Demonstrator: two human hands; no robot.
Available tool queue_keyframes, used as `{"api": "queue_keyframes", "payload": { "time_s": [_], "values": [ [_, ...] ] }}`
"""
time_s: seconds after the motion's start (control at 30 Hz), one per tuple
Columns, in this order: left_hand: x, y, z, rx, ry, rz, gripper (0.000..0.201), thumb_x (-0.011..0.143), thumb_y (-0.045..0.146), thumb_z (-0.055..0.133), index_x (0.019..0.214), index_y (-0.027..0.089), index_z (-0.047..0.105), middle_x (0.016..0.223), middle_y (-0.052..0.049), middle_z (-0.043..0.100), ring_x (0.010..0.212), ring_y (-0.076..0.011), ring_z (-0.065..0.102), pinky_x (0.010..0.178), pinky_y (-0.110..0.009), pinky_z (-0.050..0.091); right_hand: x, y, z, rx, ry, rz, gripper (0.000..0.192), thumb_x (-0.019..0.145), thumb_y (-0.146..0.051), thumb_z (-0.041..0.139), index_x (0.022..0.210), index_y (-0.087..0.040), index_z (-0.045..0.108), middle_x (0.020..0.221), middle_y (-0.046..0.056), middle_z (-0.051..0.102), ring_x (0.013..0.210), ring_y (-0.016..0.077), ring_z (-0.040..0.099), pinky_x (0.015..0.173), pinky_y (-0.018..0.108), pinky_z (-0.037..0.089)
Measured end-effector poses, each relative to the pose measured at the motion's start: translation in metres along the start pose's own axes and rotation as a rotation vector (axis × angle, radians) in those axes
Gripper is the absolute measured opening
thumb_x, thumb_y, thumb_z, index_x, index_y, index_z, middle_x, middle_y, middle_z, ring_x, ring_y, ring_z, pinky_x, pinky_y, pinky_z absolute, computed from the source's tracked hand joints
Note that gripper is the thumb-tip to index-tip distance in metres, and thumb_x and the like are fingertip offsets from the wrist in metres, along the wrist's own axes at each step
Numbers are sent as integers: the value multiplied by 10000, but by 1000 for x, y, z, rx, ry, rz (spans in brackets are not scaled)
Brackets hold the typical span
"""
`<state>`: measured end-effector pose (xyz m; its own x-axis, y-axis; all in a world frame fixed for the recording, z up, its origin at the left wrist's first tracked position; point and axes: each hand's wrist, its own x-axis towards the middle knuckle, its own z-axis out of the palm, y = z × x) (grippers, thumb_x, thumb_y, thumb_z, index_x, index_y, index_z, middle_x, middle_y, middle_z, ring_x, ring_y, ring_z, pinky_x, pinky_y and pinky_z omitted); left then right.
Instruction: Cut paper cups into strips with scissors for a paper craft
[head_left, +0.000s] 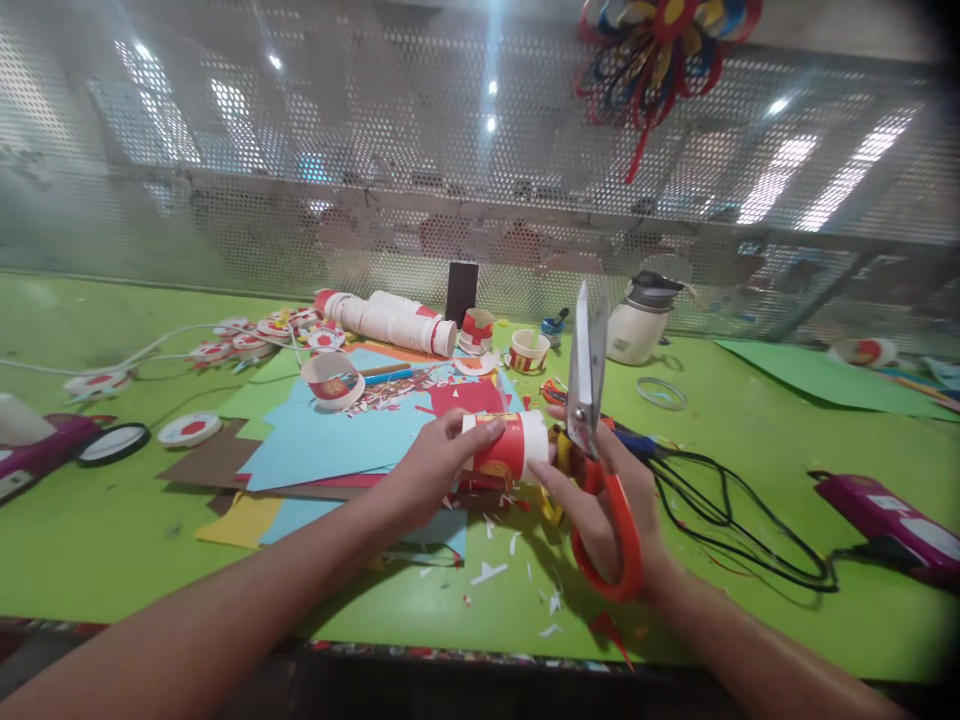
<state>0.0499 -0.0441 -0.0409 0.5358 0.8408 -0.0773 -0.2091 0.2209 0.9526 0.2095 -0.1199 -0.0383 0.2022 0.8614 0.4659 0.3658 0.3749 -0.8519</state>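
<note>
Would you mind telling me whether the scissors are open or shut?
Shut: the scissors in the right hand show both blades together, pointing up.

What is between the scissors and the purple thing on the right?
In the head view, looped black cords lie on the green table between the scissors in the right hand and the purple tool.

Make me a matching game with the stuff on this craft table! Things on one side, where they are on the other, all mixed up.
Things:
1. scissors
2. paper cup
3. cup stack
4. glue gun

Places:
A. lying at the back of the table
B. in the right hand, blades pointing up
C. at the table's right edge, on a black cord
D. held on its side by the left hand

Pairs: 1-B, 2-D, 3-A, 4-C
</note>
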Motion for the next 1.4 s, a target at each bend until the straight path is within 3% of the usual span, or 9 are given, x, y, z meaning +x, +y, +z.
{"api": "queue_keyframes", "payload": {
  "time_s": [0.17,0.3,0.4,0.53,0.7,0.93,1.17,1.27,1.4],
  "values": [
    [0,2,-1,-28,-100,-141,459,800,534,617,968,110,666,870,-131,692,690,-192,658,589,-294,533,-4,4,-1,-24,-13,-47,371,786,-262,691,1145,-289,601,907,30,675,728,208,642,667,357,531],
    [-6,2,-1,175,26,89,485,705,434,752,1103,188,625,1036,-113,674,826,-228,659,651,-316,540,0,7,-5,33,21,64,393,796,-295,700,1177,-272,603,899,23,665,754,207,630,707,375,521],
    [-10,-2,-3,290,-15,273,562,657,329,800,1179,245,610,1174,-108,625,931,-255,643,703,-318,540,7,9,-8,208,36,181,412,790,-318,719,1177,-254,592,902,24,675,767,207,646,707,376,533],
    [-9,-8,-4,345,-47,273,537,685,335,777,1182,243,596,1092,-106,646,853,-238,655,652,-312,538,11,9,-9,340,30,260,513,771,-326,737,1242,-260,543,968,39,697,797,233,676,706,405,560],
    [-4,-6,0,186,-33,127,472,715,426,744,1097,211,570,911,-74,673,636,-177,643,520,-285,519,4,2,-7,48,58,43,358,784,-308,712,1121,-245,614,937,30,697,781,211,664,719,373,558],
    [-2,-4,-2,-51,-90,-104,462,756,507,689,1042,160,584,879,-113,686,652,-197,670,619,-353,560,-5,4,-2,-108,40,-129,316,832,-244,648,1141,-252,580,824,-4,631,663,154,598,624,290,518],
    [-7,2,1,10,-55,88,716,651,335,812,1264,246,453,1136,-116,638,864,-234,667,649,-316,556,-2,4,-4,-43,73,-49,340,827,-291,667,1159,-259,599,983,28,679,835,200,653,796,363,530],
    [-6,1,2,-27,-33,187,719,641,288,817,1256,235,448,1175,-114,624,987,-262,643,761,-343,553,-1,2,-4,83,80,23,349,815,-294,685,1154,-268,608,1021,34,705,887,218,675,826,387,540],
    [-2,-3,0,-133,-6,170,663,679,283,801,1233,226,440,1228,-111,617,1000,-244,646,814,-342,544,1,3,0,332,23,151,371,792,-293,715,1145,-259,603,1044,47,729,913,244,692,811,410,555]
  ]
}}
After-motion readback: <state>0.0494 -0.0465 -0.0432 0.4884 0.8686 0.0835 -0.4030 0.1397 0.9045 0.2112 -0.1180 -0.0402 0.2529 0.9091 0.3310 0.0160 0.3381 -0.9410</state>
